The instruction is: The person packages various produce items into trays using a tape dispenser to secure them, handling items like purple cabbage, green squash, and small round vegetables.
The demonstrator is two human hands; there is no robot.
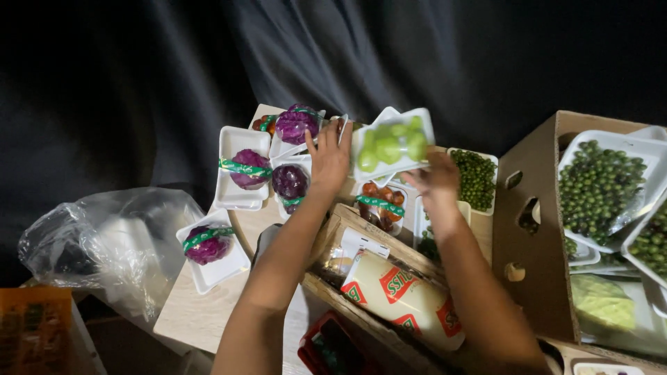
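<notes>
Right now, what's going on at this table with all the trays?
A person is handling wrapped produce trays over a small table. The right hand holds up a white tray of light green fruit, while the left hand reaches among the trays of purple cabbage. A tray of reddish fruit sits below, and a cardboard box of green-pea trays stands on the right.

White trays of purple cabbage [250, 169] sit left, a white tray of green fruit [393, 144] in the middle, a brown box [531, 236] right, a cream packet with red labels [403, 298] below
</notes>
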